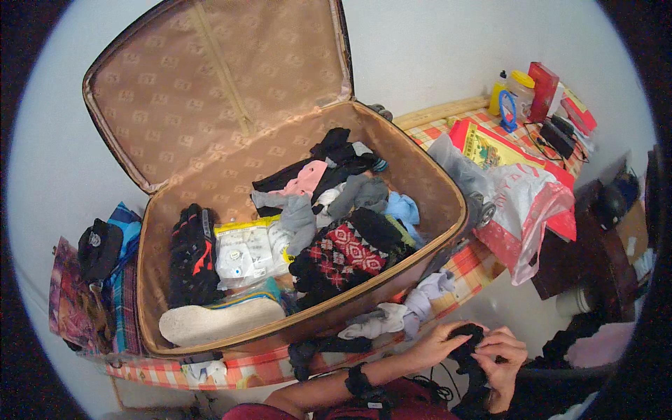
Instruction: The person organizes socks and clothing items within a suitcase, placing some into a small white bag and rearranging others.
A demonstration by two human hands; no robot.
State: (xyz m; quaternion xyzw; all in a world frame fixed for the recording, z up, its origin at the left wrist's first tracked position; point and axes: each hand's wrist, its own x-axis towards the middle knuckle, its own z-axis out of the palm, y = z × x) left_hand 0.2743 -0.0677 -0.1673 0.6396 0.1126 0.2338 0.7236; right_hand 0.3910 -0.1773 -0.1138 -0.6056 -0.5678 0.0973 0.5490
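Black fabric (465, 350) is held up between the person's two hands, outside the open suitcase (420, 164) and beyond the near edge of the checked surface (479, 262). The left hand (444, 343), a dark band (358, 380) at its wrist, has its grip closed on one side of the fabric; the right hand (504, 355) pinches it from the other with bent fingers. Inside the suitcase lie a grey sock (299, 224), a red-and-black patterned knit (357, 245) and a clear packet (245, 255). A pale sock (378, 322) rests along the surface's near edge.
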